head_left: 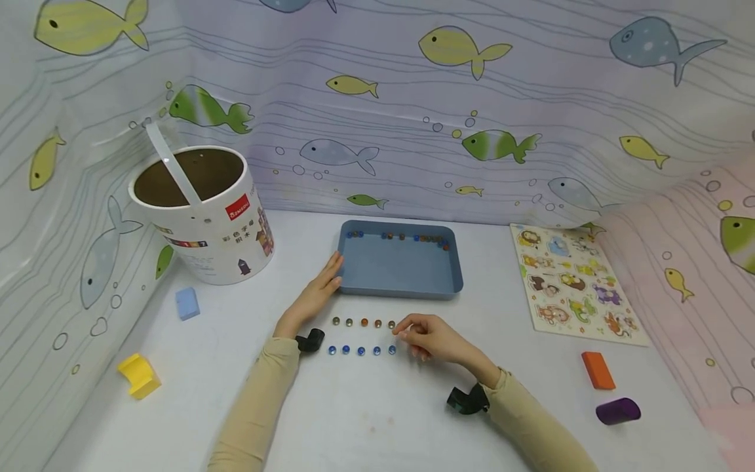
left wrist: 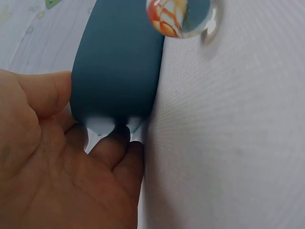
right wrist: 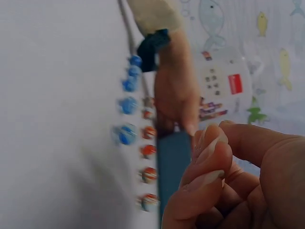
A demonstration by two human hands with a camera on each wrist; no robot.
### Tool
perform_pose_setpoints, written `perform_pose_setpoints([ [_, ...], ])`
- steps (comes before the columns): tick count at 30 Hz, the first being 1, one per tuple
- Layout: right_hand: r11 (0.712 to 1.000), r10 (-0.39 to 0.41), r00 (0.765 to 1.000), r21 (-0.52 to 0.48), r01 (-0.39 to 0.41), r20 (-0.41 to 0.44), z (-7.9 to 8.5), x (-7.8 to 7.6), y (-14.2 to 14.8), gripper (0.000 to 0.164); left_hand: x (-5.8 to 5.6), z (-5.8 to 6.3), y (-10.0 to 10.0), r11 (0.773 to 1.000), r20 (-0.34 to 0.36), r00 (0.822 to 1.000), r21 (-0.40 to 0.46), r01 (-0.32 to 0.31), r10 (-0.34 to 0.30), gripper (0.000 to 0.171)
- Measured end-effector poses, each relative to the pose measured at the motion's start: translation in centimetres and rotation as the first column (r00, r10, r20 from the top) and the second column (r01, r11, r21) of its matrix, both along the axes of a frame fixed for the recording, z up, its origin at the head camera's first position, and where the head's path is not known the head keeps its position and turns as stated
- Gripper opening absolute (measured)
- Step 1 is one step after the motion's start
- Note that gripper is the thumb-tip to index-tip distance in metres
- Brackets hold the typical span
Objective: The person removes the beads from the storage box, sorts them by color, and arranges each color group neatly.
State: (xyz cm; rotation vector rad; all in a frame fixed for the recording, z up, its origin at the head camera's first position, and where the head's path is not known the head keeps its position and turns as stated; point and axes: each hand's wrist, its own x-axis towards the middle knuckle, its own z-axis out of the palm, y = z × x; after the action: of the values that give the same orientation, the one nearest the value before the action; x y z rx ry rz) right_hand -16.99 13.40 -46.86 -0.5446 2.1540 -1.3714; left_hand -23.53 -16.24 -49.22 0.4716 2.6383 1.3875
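Observation:
Along the left wall of a blue-grey tray [head_left: 401, 288] lies my left hand [head_left: 312, 295], its fingers fairly straight against the outside. In the left wrist view, its thumb and fingers touch the tray [left wrist: 116, 62]. My right hand [head_left: 433, 337] is at the right end of a row of orange and brownish marbles [head_left: 364, 322]. Its thumb and fingertips come together, and no marble shows between them in the right wrist view. Nearer the person runs a row of blue marbles [head_left: 361, 351]. One orange-swirled glass marble [left wrist: 167, 16] shows close up in the left wrist view.
More marbles [head_left: 427, 238] lie along the tray's far side. A white bucket [head_left: 230, 242] stands back left, near blue [head_left: 187, 304] and yellow [head_left: 140, 377] blocks. On the right are an animal picture board [head_left: 575, 282], an orange block [head_left: 598, 370] and a purple cylinder [head_left: 618, 411].

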Motion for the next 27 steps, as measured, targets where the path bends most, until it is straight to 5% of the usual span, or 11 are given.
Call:
perform_pose_setpoints([
  [7,0.999,-0.02,0.995,-0.036,0.017,-0.093,3.4,-3.0,0.9,0.032,0.0,0.1,-0.1,1.0,-0.011,1.0,0.012,0.007,-0.007,0.054],
  [12,0.993,-0.108,0.987,-0.055,0.102,-0.123,5.1,-6.3,1.2,0.031,0.0,0.0,0.0,1.0,-0.004,1.0,0.009,0.009,-0.009,0.055],
  [18,0.975,-0.218,0.971,-0.073,0.211,-0.1,4.5,-11.3,1.1,0.034,0.0,0.1,0.0,1.0,0.008,1.0,0.011,0.008,-0.008,0.054],
  [27,0.921,-0.385,0.922,-0.044,0.386,0.027,3.2,-16.3,-0.1,0.04,0.0,0.0,0.1,1.0,0.002,1.0,0.023,0.011,-0.011,0.054],
])
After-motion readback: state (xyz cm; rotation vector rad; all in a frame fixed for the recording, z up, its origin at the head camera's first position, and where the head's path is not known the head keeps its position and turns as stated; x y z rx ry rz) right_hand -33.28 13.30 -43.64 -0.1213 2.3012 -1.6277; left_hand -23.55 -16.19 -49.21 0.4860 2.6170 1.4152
